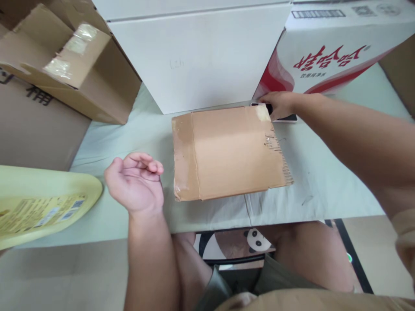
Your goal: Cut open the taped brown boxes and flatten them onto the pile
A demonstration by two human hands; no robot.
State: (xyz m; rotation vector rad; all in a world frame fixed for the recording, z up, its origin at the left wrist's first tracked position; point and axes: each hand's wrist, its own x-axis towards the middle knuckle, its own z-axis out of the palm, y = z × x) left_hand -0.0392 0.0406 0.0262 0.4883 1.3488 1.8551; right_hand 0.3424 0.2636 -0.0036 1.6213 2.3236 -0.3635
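Note:
A small brown cardboard box [231,153] with a torn right edge and clear tape lies flat on the pale green cloth. Just behind its far right corner, my right hand [279,105] curls its fingers over a flat black phone-like device with a white rim [292,119]. The cardboard and my hand hide part of that device. To the left of the cardboard, my left hand [138,181] is palm up with its fingers loosely bent and apart. It holds nothing and does not touch the box.
A tall white box [201,60] stands behind the cardboard, beside a white and red carton [333,52]. Brown cartons [103,82] fill the back left. A yellow bottle [48,203] lies at the left. The table cloth's [340,194] front edge runs above my legs.

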